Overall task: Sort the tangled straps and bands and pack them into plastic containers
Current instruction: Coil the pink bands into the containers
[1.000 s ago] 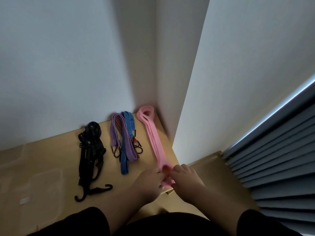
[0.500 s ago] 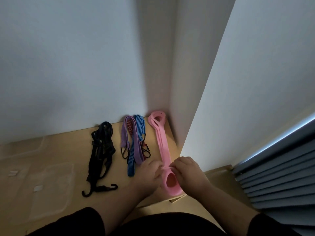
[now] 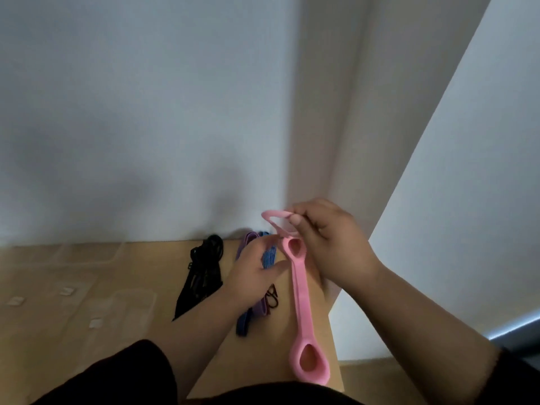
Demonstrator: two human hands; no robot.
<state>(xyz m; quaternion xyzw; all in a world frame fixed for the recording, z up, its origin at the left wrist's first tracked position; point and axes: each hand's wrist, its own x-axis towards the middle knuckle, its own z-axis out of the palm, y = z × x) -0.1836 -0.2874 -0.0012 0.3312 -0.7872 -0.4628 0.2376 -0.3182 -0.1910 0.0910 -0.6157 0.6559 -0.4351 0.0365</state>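
Note:
A long pink band (image 3: 301, 290) lies along the right side of the wooden table (image 3: 146, 325), its near loop by the table's front edge. My right hand (image 3: 330, 244) pinches the band's far end and holds that loop lifted above the table, bent back toward me. My left hand (image 3: 254, 270) hovers just left of the band with fingers spread and relaxed, holding nothing. Beneath it lie a purple band (image 3: 248, 239) and a blue striped strap (image 3: 244, 324) with dark hooks (image 3: 271, 299). A black strap bundle (image 3: 204, 270) lies further left.
Clear plastic containers (image 3: 131, 302) sit on the table's left part, hard to make out against the wood. White walls stand close behind, and a white pillar (image 3: 438, 200) closes off the right side. The table's front right corner (image 3: 336, 384) is near the band's loop.
The far end of the pink band has come up off the table in my right hand. My left hand has let go of the band. The view has tilted up.

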